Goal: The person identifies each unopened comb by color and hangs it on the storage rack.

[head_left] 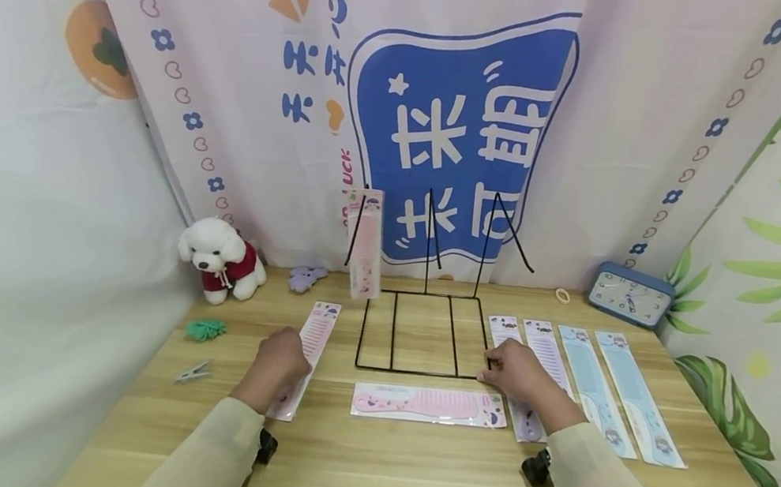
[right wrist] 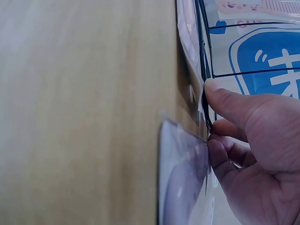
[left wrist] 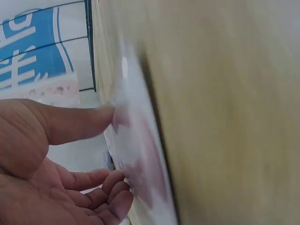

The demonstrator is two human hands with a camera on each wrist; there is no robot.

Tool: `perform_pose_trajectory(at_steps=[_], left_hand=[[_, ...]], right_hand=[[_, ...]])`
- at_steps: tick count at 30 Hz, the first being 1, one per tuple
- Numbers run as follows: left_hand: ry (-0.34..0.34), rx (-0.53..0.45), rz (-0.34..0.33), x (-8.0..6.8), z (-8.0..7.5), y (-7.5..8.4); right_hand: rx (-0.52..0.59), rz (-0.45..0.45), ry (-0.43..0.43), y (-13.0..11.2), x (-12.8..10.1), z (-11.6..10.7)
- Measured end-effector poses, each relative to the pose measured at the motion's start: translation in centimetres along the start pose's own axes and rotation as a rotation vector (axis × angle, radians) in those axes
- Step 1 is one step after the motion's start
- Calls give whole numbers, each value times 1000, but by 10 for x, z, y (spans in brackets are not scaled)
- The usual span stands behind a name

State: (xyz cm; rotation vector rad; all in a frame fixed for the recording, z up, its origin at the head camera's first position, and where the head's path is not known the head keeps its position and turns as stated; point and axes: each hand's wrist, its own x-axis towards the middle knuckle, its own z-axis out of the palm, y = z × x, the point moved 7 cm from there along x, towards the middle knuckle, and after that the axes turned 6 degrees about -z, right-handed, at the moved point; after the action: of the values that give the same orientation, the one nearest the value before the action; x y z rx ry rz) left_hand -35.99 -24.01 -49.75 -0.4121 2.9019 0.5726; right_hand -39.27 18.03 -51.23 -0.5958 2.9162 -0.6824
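Observation:
My left hand (head_left: 277,366) holds a packaged pink comb (head_left: 318,331) on the left of the table. In the left wrist view its thumb (left wrist: 89,123) and curled fingers touch the clear pack. My right hand (head_left: 518,370) pinches the front right corner of a black wire rack (head_left: 413,372), beside a packaged purple comb (head_left: 504,328). One packaged pink comb (head_left: 365,249) hangs from the rack's left hook; its middle and right hooks carry nothing. Another packaged pink comb (head_left: 427,404) lies crosswise before the rack.
Right of the rack lie a second purple comb (head_left: 542,347) and two blue combs (head_left: 590,383), all packaged. A blue clock (head_left: 630,294) stands at back right. On the left are a plush dog (head_left: 217,257), a green hair tie (head_left: 206,329) and a grey clip (head_left: 193,372). A curtain hangs behind.

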Motion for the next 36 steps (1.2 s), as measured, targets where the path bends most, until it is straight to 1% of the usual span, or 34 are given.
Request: perform_pose_trajectory(at_steps=[4, 8, 11, 14, 17, 19, 22, 24, 25, 26, 28, 30, 32, 33, 34, 36], left_hand=[[-36, -40, -48, -1, -2, -8], [-70, -86, -69, 1, 1, -15], [-74, -113, -49, 3, 2, -20], [-58, -145, -9, 5, 1, -24], [-68, -261, 0, 5, 0, -28], [-79, -346, -5, 5, 0, -32], [-103, -456, -43, 4, 0, -38], [-108, -469, -58, 5, 0, -42], [-102, -463, -54, 5, -1, -43], [-117, -497, -65, 6, 0, -45], [-118, -508, -47, 7, 0, -49], [-106, -477, -18, 9, -1, -51], [-116, -478, 2, 10, -3, -53], [-108, -456, 26, 10, -5, -54], [-107, -459, 43, 10, -8, -53], [-154, -541, 70, 9, -11, -53]], right_hand=[[1, 1, 1, 0, 0, 0], [12, 13, -6, 0, -1, 2], [25, 30, -7, 0, -2, 3], [27, 34, -3, 0, -2, 3], [21, 28, 3, -1, -2, 2], [16, 23, 4, -1, -1, 1], [16, 21, 3, -1, -1, 1], [21, 18, 4, 0, 0, 1], [25, 20, 5, 0, -1, 1], [26, 18, 4, 0, -1, 1], [28, 18, 2, -1, -2, 1], [31, 23, 0, -1, -3, 1], [27, 20, -1, -1, -3, 1], [29, 25, 2, -1, -3, 0], [30, 27, 3, 0, -2, 0], [23, 17, 5, -1, -2, -1]])
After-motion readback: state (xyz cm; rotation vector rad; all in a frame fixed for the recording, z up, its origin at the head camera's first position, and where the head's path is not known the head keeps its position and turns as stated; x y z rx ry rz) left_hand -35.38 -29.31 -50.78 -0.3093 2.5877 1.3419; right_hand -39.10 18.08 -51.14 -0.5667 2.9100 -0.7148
